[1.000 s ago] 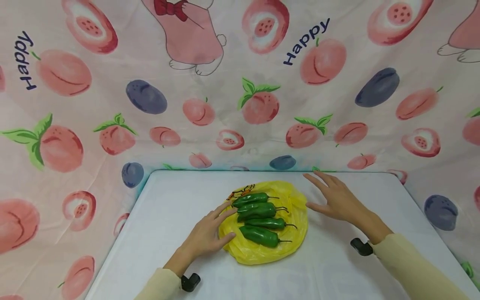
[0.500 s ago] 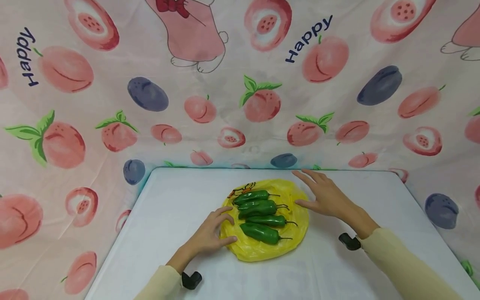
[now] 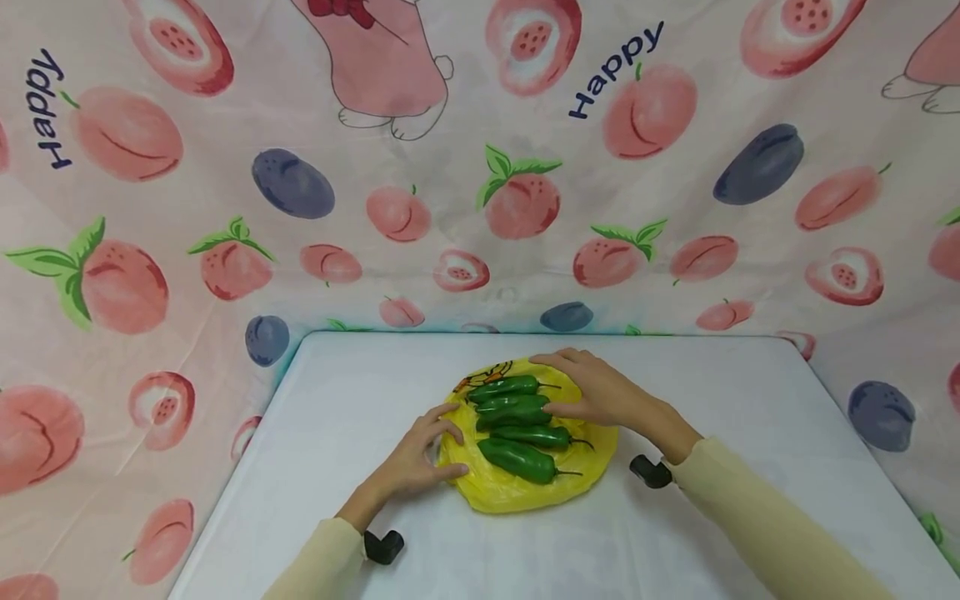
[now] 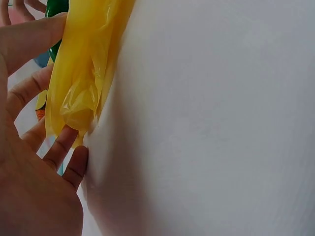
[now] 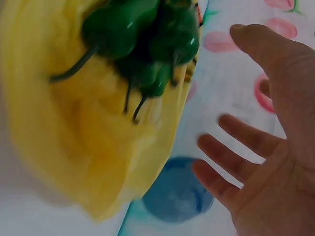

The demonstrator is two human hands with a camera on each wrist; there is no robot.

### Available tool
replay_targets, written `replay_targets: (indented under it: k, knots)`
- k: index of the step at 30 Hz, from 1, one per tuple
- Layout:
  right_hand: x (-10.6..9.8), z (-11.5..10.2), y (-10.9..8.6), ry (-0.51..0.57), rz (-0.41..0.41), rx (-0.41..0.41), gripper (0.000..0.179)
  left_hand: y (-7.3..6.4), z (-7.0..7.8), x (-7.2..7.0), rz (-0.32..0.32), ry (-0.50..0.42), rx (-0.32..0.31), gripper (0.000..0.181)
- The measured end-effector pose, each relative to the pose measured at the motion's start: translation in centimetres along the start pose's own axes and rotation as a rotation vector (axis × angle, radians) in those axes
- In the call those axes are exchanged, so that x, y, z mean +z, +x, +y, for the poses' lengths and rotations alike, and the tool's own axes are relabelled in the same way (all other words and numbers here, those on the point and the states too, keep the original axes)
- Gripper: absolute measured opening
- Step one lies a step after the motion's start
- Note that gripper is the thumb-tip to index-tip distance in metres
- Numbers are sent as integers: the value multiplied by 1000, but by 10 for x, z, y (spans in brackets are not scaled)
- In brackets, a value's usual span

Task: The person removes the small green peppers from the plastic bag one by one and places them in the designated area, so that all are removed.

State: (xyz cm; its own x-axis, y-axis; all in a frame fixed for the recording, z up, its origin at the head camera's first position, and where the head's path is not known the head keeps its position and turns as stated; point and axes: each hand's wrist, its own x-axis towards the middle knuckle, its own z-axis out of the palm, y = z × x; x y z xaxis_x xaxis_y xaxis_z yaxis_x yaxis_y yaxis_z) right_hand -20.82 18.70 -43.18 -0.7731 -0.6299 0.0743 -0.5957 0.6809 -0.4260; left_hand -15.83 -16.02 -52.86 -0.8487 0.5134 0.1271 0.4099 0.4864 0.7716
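Note:
Several green chili peppers [image 3: 517, 460] lie side by side on a flattened yellow plastic bag [image 3: 517, 496], stems pointing right. My left hand [image 3: 412, 458] is at the bag's left edge. In the left wrist view its loosely bent fingers and thumb touch the side of the yellow bag [image 4: 88, 59]. Over the bag's upper right reaches my right hand [image 3: 600, 392], its fingers spread, hiding some pepper stems in the head view. From the right wrist, the right hand [image 5: 285, 162] appears apart from the peppers [image 5: 115, 29], with nothing between thumb and fingers.
A white table [image 3: 360, 392] lies under the bag. Behind it hangs a pink cloth [image 3: 420, 167] printed with peaches and plums. A black wrist camera [image 3: 384, 547] sits on the left wrist and another camera [image 3: 650, 472] on the right.
My right hand has moved left, from beside the bag to over its upper right part. The left hand's fingers have bent a little at the bag's left edge. The peppers lie as before.

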Motion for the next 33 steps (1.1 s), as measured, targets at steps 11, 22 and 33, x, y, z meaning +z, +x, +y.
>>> replay_targets:
  k: [11, 22, 33]
  knots:
    - [19, -24, 33, 33, -213, -45, 62, -2, -9, -2, 3, -34, -10, 32]
    - [25, -32, 43, -15, -274, -30, 47, -2, -12, -5, 10, -32, 10, 30]
    - [31, -32, 43, -75, -309, -5, 41, -5, -15, -1, 3, -54, 0, 26]
